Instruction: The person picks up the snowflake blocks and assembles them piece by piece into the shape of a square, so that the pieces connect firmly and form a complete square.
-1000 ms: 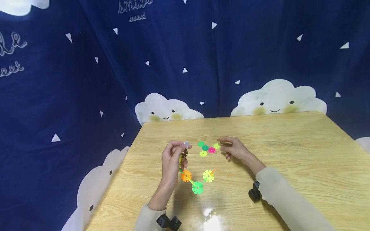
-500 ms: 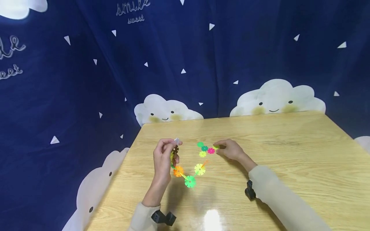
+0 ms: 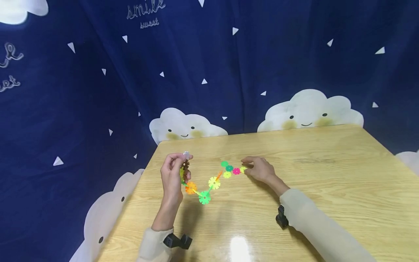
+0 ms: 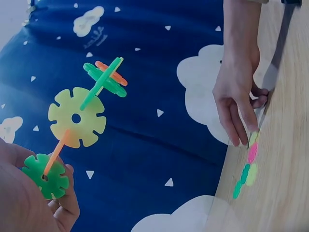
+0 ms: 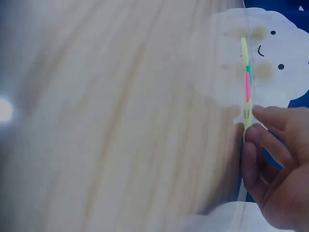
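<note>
In the head view my left hand (image 3: 171,180) holds up a curved chain of interlocked, notched plastic discs; a white disc (image 3: 186,154) is pinched at its top. A brown disc (image 3: 186,164) and, further along, an orange disc (image 3: 189,188), a green disc (image 3: 203,201) and a yellow disc (image 3: 213,185) follow. A green disc (image 4: 59,182) lies by its fingers in the left wrist view. Over the table, my right hand (image 3: 263,171) touches a loose yellow-green disc (image 3: 242,169) with its fingertips; a firm pinch is not visible.
Beside the right hand lie a pink disc (image 3: 236,171), a teal disc (image 3: 229,168), a green disc (image 3: 224,163) and another yellow-green disc (image 3: 227,175), flat on the wooden table (image 3: 314,174). A dark blue curtain (image 3: 183,54) hangs behind the table.
My left hand has moved left and slightly up with the chain. My right hand has come in from the right to the yellow-green disc, which has shifted slightly nearer.
</note>
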A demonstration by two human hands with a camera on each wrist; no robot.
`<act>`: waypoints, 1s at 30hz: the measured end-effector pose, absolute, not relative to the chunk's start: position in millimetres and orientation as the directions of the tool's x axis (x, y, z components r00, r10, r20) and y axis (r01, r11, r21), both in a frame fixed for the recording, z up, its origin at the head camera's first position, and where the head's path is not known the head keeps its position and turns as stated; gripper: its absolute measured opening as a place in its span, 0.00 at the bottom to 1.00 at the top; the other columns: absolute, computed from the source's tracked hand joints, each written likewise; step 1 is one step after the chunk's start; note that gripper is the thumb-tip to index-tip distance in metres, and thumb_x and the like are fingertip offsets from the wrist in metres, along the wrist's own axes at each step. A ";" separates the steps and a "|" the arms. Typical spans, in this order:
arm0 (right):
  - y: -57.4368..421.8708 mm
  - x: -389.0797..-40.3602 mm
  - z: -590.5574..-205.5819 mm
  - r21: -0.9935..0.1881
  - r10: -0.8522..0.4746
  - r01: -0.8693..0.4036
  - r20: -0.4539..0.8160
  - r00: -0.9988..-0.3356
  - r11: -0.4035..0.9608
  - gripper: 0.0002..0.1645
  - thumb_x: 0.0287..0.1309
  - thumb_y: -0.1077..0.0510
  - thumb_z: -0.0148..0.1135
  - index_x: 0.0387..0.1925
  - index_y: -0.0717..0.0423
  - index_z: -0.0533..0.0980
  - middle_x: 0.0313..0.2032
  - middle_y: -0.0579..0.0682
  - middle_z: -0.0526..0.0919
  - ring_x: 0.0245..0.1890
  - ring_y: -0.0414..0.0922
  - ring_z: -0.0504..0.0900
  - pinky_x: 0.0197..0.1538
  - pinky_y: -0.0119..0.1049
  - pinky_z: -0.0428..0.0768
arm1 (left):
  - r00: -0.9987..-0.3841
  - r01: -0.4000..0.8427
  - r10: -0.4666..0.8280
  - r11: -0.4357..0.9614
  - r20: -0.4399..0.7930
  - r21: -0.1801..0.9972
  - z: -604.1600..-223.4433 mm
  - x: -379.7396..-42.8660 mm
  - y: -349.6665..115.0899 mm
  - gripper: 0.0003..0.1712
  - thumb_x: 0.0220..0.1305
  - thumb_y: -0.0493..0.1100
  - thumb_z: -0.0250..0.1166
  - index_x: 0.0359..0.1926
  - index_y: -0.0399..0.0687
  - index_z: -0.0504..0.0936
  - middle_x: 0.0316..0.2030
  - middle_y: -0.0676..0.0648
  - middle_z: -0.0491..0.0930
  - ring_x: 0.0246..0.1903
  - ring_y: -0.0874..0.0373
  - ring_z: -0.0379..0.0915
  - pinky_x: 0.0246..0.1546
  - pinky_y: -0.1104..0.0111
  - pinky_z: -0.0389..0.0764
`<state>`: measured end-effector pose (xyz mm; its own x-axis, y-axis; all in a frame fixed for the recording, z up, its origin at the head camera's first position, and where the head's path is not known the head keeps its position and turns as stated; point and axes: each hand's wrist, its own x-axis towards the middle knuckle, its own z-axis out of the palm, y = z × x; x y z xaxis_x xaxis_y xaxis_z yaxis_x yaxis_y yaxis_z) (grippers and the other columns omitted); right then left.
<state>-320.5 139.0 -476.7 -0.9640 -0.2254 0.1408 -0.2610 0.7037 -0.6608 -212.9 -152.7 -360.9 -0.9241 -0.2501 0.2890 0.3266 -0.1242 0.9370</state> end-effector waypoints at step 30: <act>138.6 -274.6 -444.3 -0.856 -0.271 -0.284 0.177 -0.946 0.432 0.15 0.66 0.65 0.68 0.53 0.54 0.85 0.41 0.57 0.88 0.11 0.51 0.74 0.15 0.34 0.74 | -0.945 0.328 -0.042 -0.059 0.326 0.943 -363.2 -213.5 -119.5 0.11 0.71 0.44 0.67 0.49 0.43 0.85 0.40 0.46 0.88 0.16 0.59 0.72 0.14 0.75 0.67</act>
